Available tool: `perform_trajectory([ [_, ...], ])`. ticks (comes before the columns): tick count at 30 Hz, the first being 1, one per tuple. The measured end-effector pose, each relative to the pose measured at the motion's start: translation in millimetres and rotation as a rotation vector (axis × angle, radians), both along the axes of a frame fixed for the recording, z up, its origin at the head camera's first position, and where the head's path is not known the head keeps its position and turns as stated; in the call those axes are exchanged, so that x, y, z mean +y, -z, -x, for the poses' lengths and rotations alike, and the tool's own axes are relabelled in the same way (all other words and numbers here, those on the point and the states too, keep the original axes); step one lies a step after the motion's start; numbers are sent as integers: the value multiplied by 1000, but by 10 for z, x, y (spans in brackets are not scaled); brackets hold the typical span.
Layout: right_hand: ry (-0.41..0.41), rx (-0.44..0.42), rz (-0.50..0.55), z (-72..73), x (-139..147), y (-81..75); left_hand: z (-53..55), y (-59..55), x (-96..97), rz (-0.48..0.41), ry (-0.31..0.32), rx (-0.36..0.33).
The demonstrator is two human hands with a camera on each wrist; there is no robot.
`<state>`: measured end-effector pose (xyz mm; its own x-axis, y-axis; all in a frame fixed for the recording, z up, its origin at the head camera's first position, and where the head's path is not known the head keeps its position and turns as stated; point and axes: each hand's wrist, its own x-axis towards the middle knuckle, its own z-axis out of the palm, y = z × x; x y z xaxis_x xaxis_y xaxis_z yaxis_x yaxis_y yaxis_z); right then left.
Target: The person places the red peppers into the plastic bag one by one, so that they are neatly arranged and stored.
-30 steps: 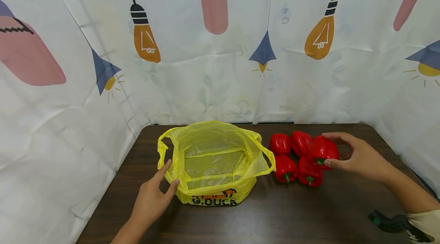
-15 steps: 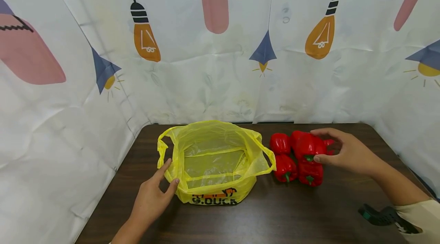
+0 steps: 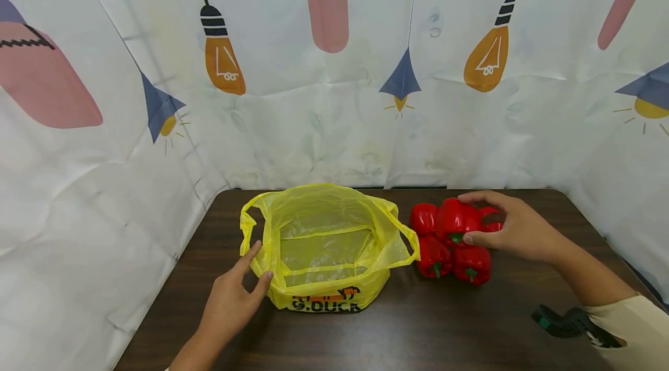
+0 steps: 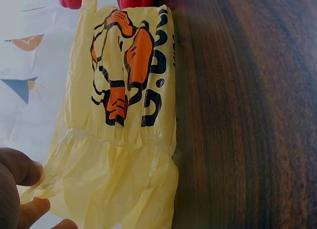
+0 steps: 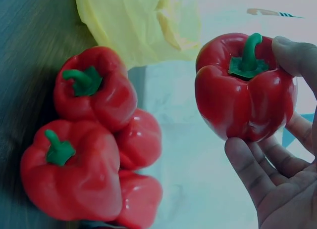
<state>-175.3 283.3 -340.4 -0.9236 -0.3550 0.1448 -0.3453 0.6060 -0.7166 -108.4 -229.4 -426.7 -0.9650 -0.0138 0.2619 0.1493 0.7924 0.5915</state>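
Observation:
A yellow plastic bag (image 3: 279,296) printed with black lettering and an orange figure stands with its mouth wide on the dark table. My left hand (image 3: 227,304) pinches the bag's left rim between thumb and fingers, as the left wrist view shows. To the right, my right hand (image 3: 520,229) grips a red bell pepper (image 5: 242,100) with a green stem, thumb near the stem and fingertips underneath. In the right wrist view it is apart from the other peppers. Several more red bell peppers (image 3: 471,265) lie clustered beside the bag, some partly hidden behind the held one.
The dark wooden table (image 3: 418,330) reaches back to a white printed curtain (image 3: 334,139), which also runs along both sides. A black strapped device (image 3: 567,324) sits at the right sleeve. One bag handle (image 3: 410,246) juts toward the peppers.
My right hand has carried the held bell pepper leftward over the cluster, nearer the bag. My left hand and the bag have stayed in place.

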Motion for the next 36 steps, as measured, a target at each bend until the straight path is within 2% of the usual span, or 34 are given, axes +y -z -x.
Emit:
perform_trajectory([
  [6, -3, 13, -23, 31, -93, -48, 2, -4, 3, 10, 1, 4],
  [19, -86, 54, 36, 126, -331, -74, -8, -18, 22, 17, 10, 11],
  [26, -107, 16, 60, 142, -467, -73, -5, -22, 41, 15, 25, 23],
  [33, -152, 40, 65, 179, -564, -42, 11, -25, 69, -17, 42, 1],
  [36, -156, 40, 63, 181, -609, -46, 20, -27, 87, -4, 46, 11],
])
